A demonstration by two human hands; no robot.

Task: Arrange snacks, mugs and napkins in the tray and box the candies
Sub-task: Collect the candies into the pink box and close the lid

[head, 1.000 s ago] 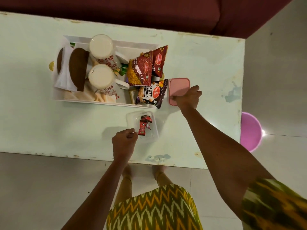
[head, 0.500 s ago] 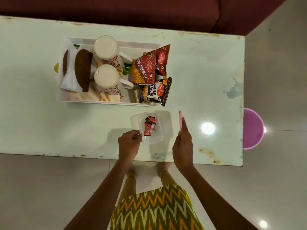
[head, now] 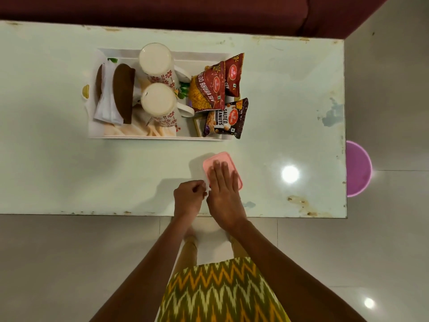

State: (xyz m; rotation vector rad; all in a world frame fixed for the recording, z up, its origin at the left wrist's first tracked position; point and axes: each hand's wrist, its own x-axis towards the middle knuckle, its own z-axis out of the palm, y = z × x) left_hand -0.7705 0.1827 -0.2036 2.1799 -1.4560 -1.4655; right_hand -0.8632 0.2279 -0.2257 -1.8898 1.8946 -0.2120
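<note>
A pink lid lies on the clear candy box near the table's front edge, and the candies under it are hidden. My right hand rests flat on the lid, fingers spread. My left hand pinches the box's near left corner. Farther back, the white tray holds two upside-down floral mugs, brown and white napkins, two red snack packets and a salted peanuts packet.
The pale table ends just behind my hands and at the right. A pink round bin stands on the floor past the right edge. A dark red sofa runs along the far side.
My right hand picked the pink lid up from beside the tray, carried it on edge toward me, and laid it flat on the candy box. My left hand stayed at the box.
</note>
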